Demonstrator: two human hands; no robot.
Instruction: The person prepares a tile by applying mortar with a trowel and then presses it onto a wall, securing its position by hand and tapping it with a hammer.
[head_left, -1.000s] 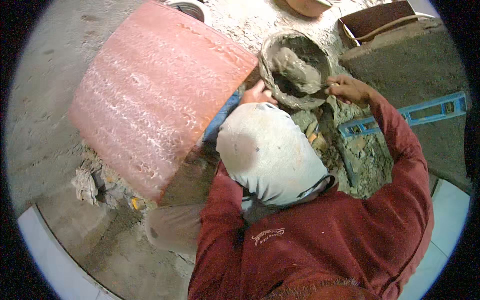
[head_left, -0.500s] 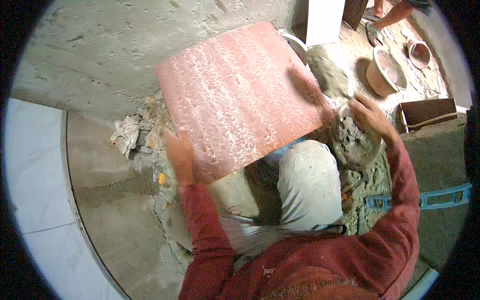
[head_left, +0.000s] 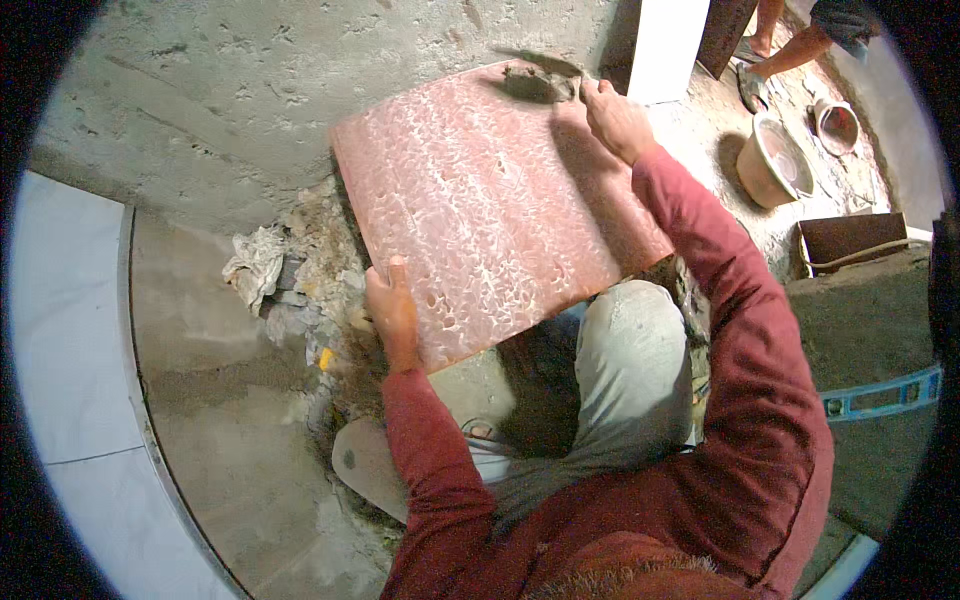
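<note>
Left grip: the left hand grasped the near edge of the red tile, thumb laid flat on its upper face, fingers hidden beneath.
Right grip: the right hand was clenched around the handle of a trowel; its blade, loaded with grey mortar, rested on the tile's far corner.
Tile: a square slab with a rough, white-flecked back turned upward, it spread from the left grip away toward the right grip and lay tilted above the person's knee.
Mortar: a dark lump sat on the blade, just to the left of the right grip.
Below the left grip: rubble and a crumpled rag lay on the floor of bare cement.
Left of the left grip: pale laid tiles bordered the cement.
Right of the right grip: a bucket and a smaller pail stood well apart from it, near another person's feet.
Near the right elbow: a blue spirit level lay on the ground.
</note>
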